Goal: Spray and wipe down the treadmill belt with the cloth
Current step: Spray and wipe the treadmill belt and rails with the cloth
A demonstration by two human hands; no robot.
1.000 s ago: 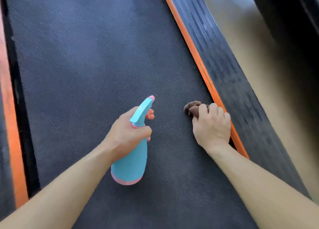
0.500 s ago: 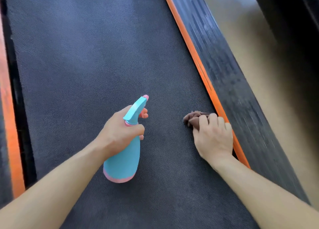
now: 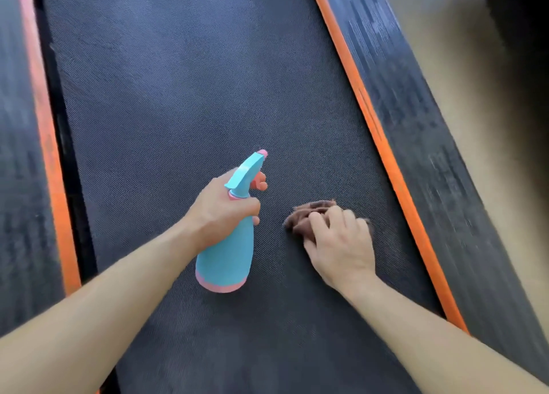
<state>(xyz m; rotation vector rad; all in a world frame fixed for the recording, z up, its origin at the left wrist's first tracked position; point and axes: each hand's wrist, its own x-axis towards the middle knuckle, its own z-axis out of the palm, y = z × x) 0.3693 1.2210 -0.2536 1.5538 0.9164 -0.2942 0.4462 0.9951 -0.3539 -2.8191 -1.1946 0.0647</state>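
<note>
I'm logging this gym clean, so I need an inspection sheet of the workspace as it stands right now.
Surface: dark woven treadmill belt, orange strips on both edges.
Job's things: blue spray bottle, pink base; brown cloth bunched on the belt.
Clutter: nothing seen.
Hands: left hand grips the bottle's neck; right hand holds the cloth, fingers curled over it.
Cables: nothing seen.
Surroundings: black side rails, tan floor at right.
</note>
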